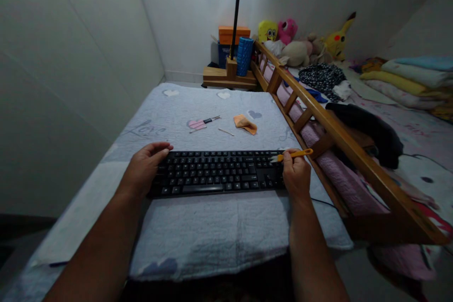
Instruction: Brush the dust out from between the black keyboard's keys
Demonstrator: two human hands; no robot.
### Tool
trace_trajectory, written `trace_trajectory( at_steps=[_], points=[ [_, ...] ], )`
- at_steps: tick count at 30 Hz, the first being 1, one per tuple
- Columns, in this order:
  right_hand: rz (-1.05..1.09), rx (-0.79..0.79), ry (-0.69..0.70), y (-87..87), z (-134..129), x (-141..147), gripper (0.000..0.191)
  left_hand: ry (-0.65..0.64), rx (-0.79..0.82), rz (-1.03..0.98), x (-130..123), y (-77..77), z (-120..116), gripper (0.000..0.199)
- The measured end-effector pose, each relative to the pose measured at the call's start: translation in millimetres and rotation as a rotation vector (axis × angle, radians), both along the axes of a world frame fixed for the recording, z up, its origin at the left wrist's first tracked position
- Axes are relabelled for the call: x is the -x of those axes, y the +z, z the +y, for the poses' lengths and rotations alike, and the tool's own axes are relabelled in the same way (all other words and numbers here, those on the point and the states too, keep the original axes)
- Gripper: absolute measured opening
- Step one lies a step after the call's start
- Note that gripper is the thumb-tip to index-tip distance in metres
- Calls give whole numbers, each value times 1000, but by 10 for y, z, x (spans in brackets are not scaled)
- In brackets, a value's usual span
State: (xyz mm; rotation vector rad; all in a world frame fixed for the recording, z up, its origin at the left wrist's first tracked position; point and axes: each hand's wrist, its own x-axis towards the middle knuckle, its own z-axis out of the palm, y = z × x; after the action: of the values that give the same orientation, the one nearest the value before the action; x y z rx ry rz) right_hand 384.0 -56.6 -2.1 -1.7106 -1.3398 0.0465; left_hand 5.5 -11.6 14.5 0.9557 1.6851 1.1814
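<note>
A black keyboard [212,170] lies across the cloth-covered table. My left hand [146,165] grips its left end, thumb and fingers at the upper left corner. At the right end, my right hand [296,172] has its fingers closed round a small orange-handled brush [299,153], whose pale bristles point left over the upper right keys. Beyond the keyboard lie a folded orange cloth [245,124], a cotton swab [225,131], and a pink item [197,124] with a dark-handled tool [212,119] beside it.
A wooden bed rail [318,118] runs along the table's right side, with clothes, folded bedding and plush toys [297,52] beyond. Behind the table stand a wooden base [215,74] with a dark pole, a blue cylinder [244,56] and an orange box [233,34]. A cable leaves near my right wrist.
</note>
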Motion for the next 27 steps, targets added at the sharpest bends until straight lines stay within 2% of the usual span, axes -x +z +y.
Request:
trace_trajectory(
  at_steps=[2,6,10,12,17,21,23,27],
  points=[
    [63,-17,20,15,-15,27,30,-1,-1,-3,-4,6,-5,33],
    [233,11,169,32,-27,148,30,-10,0,-13,1,-12,-3,33],
    [218,60,289,11,-12,237,29,-13,0,-20,15,-36,8,35],
    [171,67,276,-5,-2,231,28,-7,-3,-14,14,-31,9,34],
    [65,38,118,-29,-1,115,28,-9,-15,18,14,-23,8,32],
    [70,-12,29,-15,-33,78,27,-20,-31,15,24,-43,18,34],
    [118,-34,49,-1,-57,99,27,-15,-31,11,19,-39,15,34],
    [248,0,172,16,-98,162,26,-17,-16,14,2,-15,-5,33]
  ],
)
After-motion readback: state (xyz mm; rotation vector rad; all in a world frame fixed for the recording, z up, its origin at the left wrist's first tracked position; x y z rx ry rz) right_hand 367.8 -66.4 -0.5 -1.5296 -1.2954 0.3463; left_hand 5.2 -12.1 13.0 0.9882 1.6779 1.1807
